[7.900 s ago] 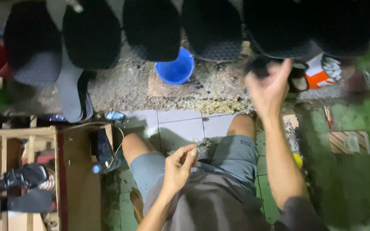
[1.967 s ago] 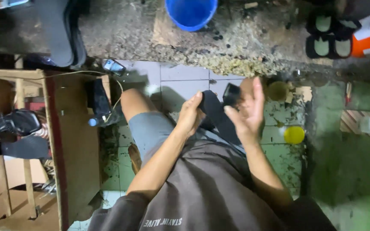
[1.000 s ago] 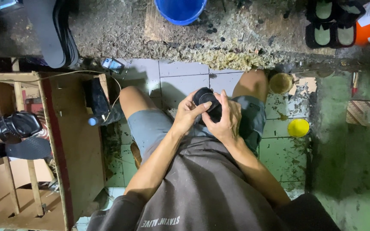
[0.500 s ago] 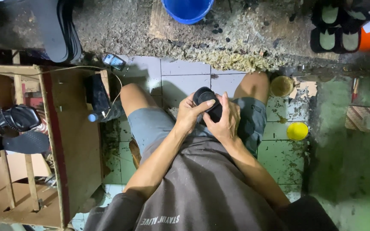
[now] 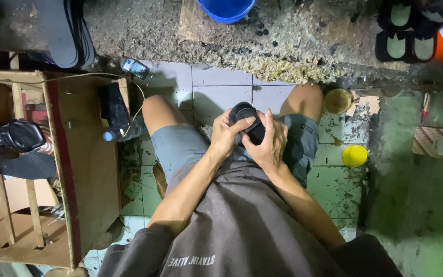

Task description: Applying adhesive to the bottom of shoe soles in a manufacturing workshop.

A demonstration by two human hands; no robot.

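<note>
I sit on a low seat with my knees apart over a tiled floor [image 5: 216, 84]. Both hands meet over my lap on a black shoe sole [image 5: 247, 120], bent into a curl. My left hand [image 5: 229, 134] grips its left side with the thumb across the top. On the right side my right hand [image 5: 267, 141] wraps around it, fingers pressed over the sole. Most of the sole is hidden under my fingers.
A wooden crate shelf [image 5: 73, 169] stands at my left with a black sandal [image 5: 8, 136] and a flat sole [image 5: 21, 165]. A blue bucket [image 5: 226, 7] sits ahead on rough ground. A yellow lid [image 5: 355, 155] and a small glue tin [image 5: 338, 100] lie right of my knee.
Earlier my right hand reached up toward the hanging soles. It then brought a black sole down to my lap, and both hands closed on it and bent it.
</note>
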